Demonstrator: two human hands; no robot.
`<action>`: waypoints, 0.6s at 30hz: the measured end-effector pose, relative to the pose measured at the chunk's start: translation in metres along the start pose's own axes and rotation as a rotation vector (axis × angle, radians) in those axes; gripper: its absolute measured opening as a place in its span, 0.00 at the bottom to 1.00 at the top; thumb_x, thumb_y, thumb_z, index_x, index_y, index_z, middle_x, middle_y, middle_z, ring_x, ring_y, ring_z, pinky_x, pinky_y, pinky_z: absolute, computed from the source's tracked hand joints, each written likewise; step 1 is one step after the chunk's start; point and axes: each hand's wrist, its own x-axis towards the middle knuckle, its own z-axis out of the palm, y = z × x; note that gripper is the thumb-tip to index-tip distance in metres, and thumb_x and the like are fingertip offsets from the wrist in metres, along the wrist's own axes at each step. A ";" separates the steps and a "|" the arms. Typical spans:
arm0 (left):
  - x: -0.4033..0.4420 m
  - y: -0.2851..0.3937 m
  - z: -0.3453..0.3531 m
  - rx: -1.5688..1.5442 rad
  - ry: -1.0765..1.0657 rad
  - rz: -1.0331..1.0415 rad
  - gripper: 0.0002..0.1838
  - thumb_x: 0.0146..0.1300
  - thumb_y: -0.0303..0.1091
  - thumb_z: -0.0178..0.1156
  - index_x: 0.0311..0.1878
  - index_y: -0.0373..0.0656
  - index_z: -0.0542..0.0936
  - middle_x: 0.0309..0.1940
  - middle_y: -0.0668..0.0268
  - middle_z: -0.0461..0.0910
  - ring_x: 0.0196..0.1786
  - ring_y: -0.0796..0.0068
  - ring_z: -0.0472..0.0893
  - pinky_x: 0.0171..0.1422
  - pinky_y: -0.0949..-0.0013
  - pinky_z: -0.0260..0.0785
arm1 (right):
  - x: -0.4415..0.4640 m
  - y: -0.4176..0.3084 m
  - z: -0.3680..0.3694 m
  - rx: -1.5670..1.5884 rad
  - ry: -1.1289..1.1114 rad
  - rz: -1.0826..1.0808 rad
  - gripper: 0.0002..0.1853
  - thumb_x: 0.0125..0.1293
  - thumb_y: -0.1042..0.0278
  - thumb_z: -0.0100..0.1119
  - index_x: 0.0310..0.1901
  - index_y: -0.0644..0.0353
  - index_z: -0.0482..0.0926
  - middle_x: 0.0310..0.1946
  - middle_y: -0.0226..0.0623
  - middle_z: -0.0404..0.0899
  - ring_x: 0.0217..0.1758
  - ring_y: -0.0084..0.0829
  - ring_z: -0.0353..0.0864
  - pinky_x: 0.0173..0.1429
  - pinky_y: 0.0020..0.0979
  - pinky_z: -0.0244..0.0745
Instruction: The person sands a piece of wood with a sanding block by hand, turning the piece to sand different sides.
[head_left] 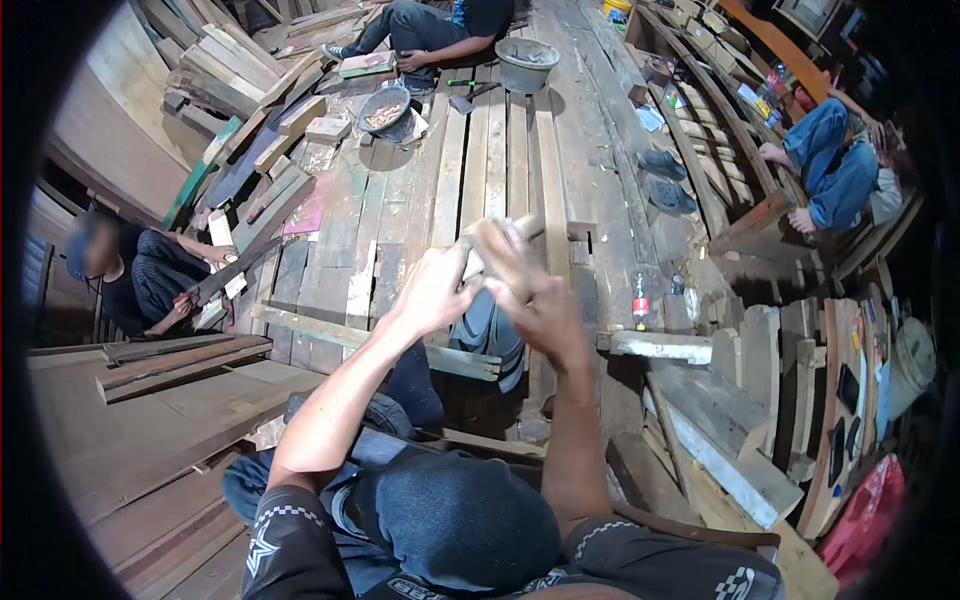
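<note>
Both hands are raised in front of me over the plank floor. My left hand [432, 290] has its fingers wrapped round a pale wooden piece [472, 262]. Beside it, my right hand [540, 312] is closed on a brownish block [500, 256], blurred by motion, which lies against the pale piece. The two hands are close together, and the exact contact between the two things is smeared. Below them a dark blue sandal [483, 335] shows between my arms.
A person [150, 270] sits at the left with a saw, another [440, 35] at the top and a third [830, 160] at the right. A grey bucket [527, 70], a bowl of small pieces [384, 110] and a bottle [640, 302] stand on the floor.
</note>
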 end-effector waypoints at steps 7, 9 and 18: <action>0.000 0.009 0.000 -0.054 -0.032 -0.033 0.16 0.56 0.31 0.65 0.44 0.32 0.74 0.30 0.40 0.79 0.39 0.39 0.81 0.43 0.48 0.73 | 0.000 0.011 -0.006 0.121 0.054 0.098 0.42 0.65 0.40 0.58 0.73 0.55 0.59 0.40 0.60 0.83 0.44 0.56 0.85 0.45 0.48 0.78; 0.002 0.009 -0.001 -0.092 -0.015 0.001 0.16 0.56 0.31 0.65 0.44 0.32 0.74 0.30 0.39 0.79 0.40 0.38 0.81 0.44 0.48 0.73 | -0.001 0.012 -0.004 0.108 -0.029 0.132 0.42 0.65 0.41 0.58 0.74 0.55 0.59 0.38 0.61 0.83 0.42 0.58 0.85 0.44 0.48 0.77; 0.000 0.006 0.002 -0.142 0.048 0.021 0.20 0.56 0.30 0.63 0.51 0.34 0.75 0.28 0.40 0.78 0.35 0.40 0.80 0.37 0.52 0.71 | -0.001 -0.007 -0.011 0.042 -0.076 0.131 0.38 0.67 0.49 0.57 0.75 0.51 0.57 0.42 0.63 0.82 0.47 0.59 0.83 0.46 0.49 0.77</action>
